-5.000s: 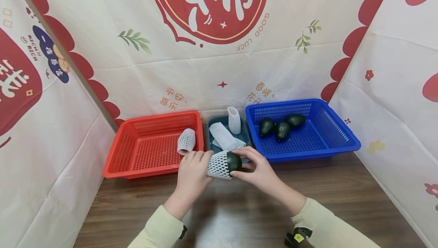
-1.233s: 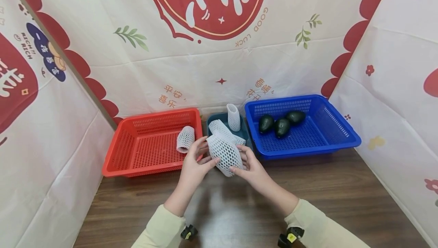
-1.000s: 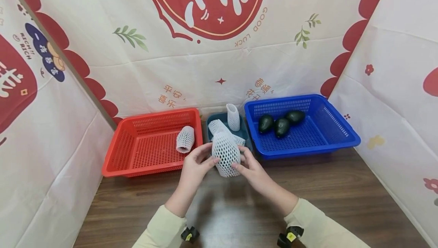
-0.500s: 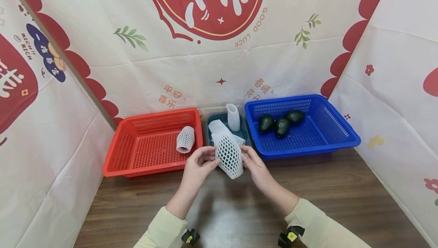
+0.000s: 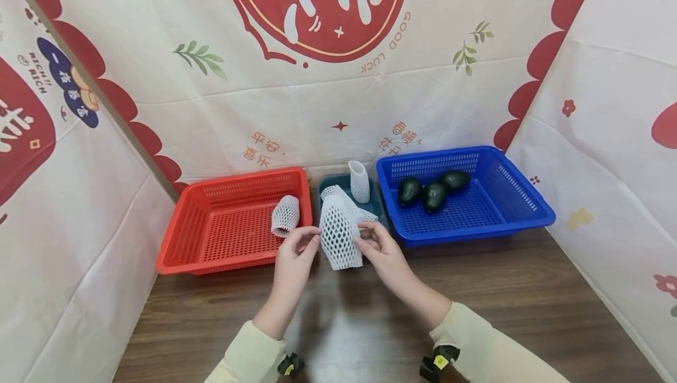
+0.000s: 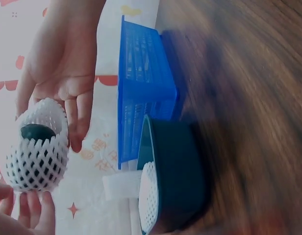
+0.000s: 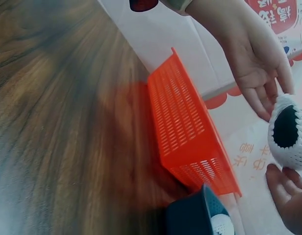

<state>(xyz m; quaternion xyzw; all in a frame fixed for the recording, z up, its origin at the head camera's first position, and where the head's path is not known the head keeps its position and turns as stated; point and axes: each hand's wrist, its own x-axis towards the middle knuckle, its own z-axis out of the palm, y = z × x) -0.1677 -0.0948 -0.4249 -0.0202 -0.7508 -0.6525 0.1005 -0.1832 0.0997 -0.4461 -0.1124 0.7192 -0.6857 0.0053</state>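
Between both hands, over the front of the small teal tray (image 5: 382,210), is a white foam net sleeve (image 5: 338,236) with a dark green avocado (image 6: 37,132) inside it. The avocado shows through the sleeve's open end in both wrist views. My left hand (image 5: 292,258) pinches the sleeve's left side with thumb and fingertips. On the opposite side, my right hand (image 5: 388,256) holds the sleeve between thumb and fingers. More foam net sleeves lie in the tray, and one sleeve (image 5: 359,182) stands upright at its back.
To the left, a red basket (image 5: 211,180) holds one net sleeve (image 5: 285,215) with something dark inside. A blue basket (image 5: 508,227) on the right contains three bare avocados (image 5: 435,197). Printed cloth walls (image 5: 317,118) enclose the back and sides of the wooden table (image 5: 476,289).
The avocado, half out of the sleeve five seconds ago, has gone into it. Since then both hands have turned the sleeve, and in the last half second they have shifted slightly left.
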